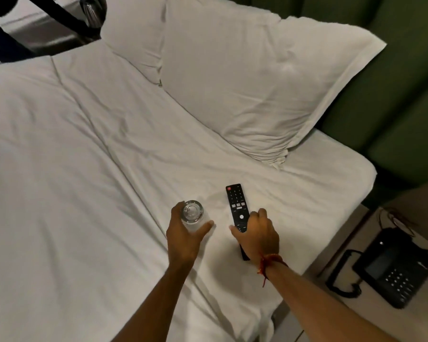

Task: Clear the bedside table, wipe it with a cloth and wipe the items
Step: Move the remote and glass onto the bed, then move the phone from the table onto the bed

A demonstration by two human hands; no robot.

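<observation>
My left hand (183,236) is wrapped around a clear drinking glass (192,211) that stands upright on the white bed sheet (84,169). Just to its right, my right hand (258,236) grips the lower half of a black TV remote (236,202), which lies on the sheet with its buttons up and its red power key at the far end. A red thread is tied around my right wrist. At the lower right, a black corded telephone (393,267) sits on the bedside table (351,314).
Two white pillows (245,77) lean against a green padded headboard (393,107) at the top right. The bed's edge runs diagonally past my right forearm. A dark object and a shiny item (90,11) sit at the top left.
</observation>
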